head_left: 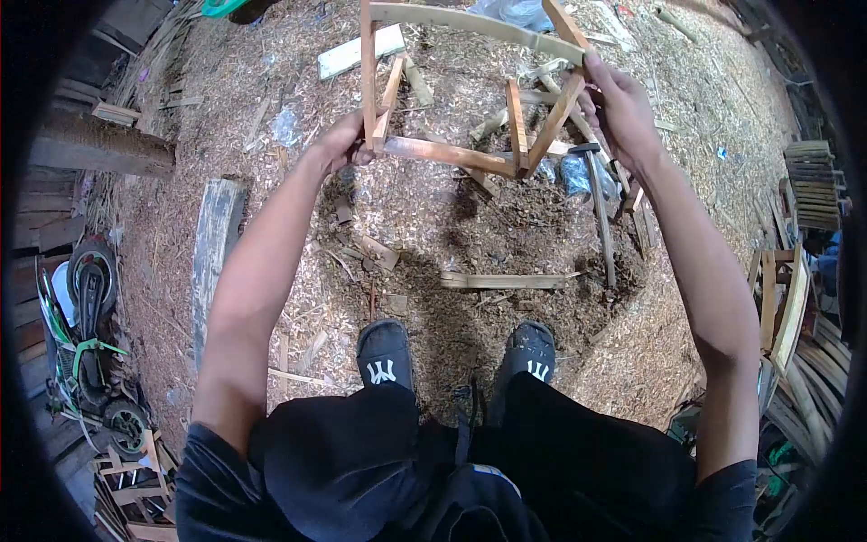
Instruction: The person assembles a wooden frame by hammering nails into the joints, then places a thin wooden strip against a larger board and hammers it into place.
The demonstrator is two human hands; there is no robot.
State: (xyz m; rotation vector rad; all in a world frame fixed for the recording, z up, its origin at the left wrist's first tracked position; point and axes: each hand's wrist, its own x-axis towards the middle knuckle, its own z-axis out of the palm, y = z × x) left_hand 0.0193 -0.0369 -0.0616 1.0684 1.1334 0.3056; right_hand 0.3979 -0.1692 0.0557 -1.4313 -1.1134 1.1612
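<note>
Both hands hold up a wooden frame [452, 156] made of narrow slats and short posts, with a pale slat [479, 24] along its far side. My left hand [343, 144] is closed around the frame's lower left corner, fingers partly hidden behind the wood. At the right side, my right hand [623, 113] grips the corner where the pale slat meets a post, thumb on top. Below the frame on the right is a hammer [603, 217], its handle pointing towards me. A loose wooden strip [506, 281] lies on the ground between the frame and my feet.
Wood shavings and offcuts cover the ground. A weathered plank [215, 262] lies left, beyond it a small green motorbike [86, 339]. A white block [361, 52] and clear plastic [510, 11] lie ahead. Stacked slats [813, 185] and bamboo strips [813, 388] stand at right.
</note>
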